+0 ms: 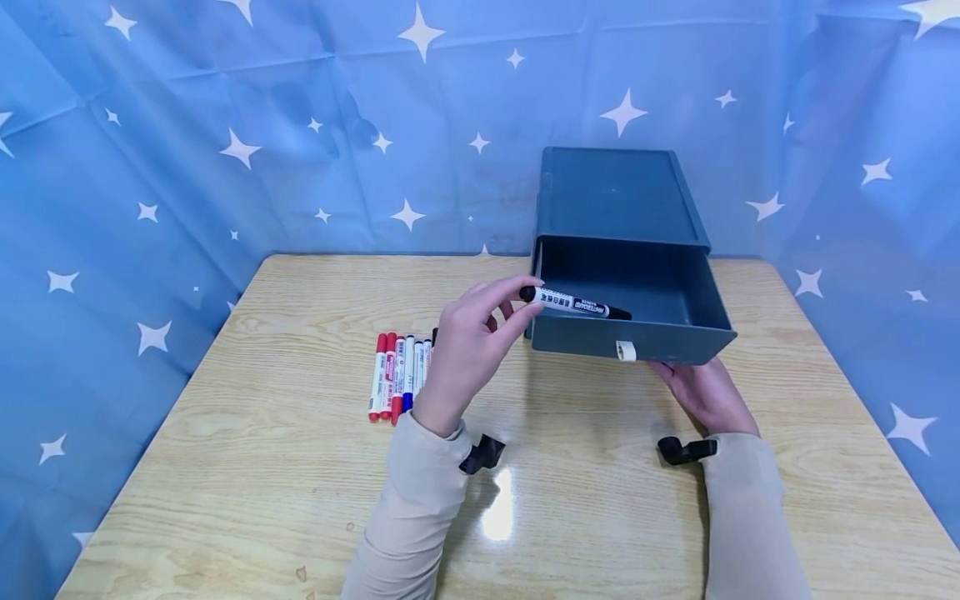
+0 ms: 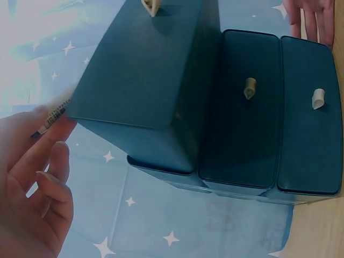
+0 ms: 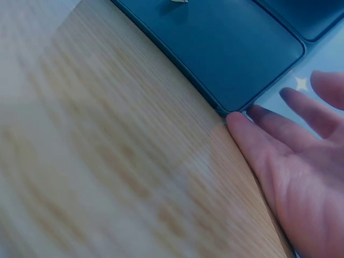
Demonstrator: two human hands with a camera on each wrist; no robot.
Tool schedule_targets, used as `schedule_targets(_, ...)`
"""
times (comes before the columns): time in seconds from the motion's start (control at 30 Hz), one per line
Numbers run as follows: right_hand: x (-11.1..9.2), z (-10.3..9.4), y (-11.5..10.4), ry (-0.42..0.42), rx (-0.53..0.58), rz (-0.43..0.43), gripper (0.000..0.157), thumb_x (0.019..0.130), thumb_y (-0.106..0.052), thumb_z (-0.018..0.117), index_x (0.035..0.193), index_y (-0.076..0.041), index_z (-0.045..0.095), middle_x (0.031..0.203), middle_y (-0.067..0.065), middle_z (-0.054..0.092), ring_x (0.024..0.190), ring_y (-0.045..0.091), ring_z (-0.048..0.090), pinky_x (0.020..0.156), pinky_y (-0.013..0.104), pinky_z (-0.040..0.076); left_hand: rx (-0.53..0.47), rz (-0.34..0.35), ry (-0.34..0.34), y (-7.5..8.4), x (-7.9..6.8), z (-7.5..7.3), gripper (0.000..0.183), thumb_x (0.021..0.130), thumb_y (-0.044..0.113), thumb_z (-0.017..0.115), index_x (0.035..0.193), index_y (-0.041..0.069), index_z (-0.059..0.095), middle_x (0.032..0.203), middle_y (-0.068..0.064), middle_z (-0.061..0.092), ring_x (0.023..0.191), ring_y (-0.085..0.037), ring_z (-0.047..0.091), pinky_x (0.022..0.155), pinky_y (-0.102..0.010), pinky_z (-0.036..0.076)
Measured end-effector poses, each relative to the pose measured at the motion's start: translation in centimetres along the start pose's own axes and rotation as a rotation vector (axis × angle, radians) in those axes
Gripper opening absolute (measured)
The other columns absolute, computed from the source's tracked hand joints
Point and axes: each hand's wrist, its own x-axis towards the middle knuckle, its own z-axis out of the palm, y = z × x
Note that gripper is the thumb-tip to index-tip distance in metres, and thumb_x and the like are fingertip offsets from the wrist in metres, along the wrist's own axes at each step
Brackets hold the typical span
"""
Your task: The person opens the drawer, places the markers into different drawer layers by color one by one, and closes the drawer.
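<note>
Item 1: whiteboard marker (image 1: 577,303), white barrel, dark ends. Location: in the air over your open drawer (image 1: 577,337), near its front wall; whether it touches the rim, you cannot tell from these views.

Item 2: left hand (image 1: 472,346), the nearer of your two. Its fingers (image 1: 510,288) pinch the marker against the thumb at one end only.

Key relation: from that pinch the marker points right, its free end slightly nearer you, its long axis running roughly along the front wall (crosswise to the drawer's depth, in other words).

Item 3: right hand (image 1: 705,392), lower, by the right bottom corner of your drawer unit (image 1: 615,196). Its fingers (image 3: 282,128) are extended and parted, pinching nothing; one fingertip is at the corner, touching or just beside it.

Item 4: row of markers (image 1: 387,375), on your desk (image 1: 262,467), left of the unit, partly hidden by your left hand.
</note>
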Motion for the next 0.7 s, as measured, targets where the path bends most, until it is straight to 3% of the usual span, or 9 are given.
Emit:
schedule_targets(0.47, 0.0, -0.11, 0.11, -0.007, -0.008, -0.013, 0.047, 0.098, -0.024, 0.031, 0.142, -0.031, 0.016, 0.146, 0.008, 0.014, 0.13, 0.022, 0.024, 0.098, 0.037, 0.03, 0.088, 0.01, -0.068, -0.47, -0.01, 0.9, 0.029, 0.087, 0.034, 0.055, 0.112, 0.019, 0.061, 0.078, 0.011, 0.053, 0.064, -0.001, 0.045, 0.051, -0.016, 0.038)
schedule_targets(0.7, 0.07, -0.12, 0.14, -0.007, -0.011, -0.017, 0.047, 0.098, -0.024, 0.031, 0.142, -0.031, 0.015, 0.146, 0.008, 0.014, 0.131, 0.022, 0.023, 0.098, 0.037, 0.03, 0.053, -0.005, -0.091, -0.39, -0.03, 0.88, 0.028, 0.088, 0.033, 0.055, 0.111, 0.019, 0.062, 0.106, 0.009, 0.056, 0.067, -0.001, 0.046, 0.049, -0.017, 0.039)
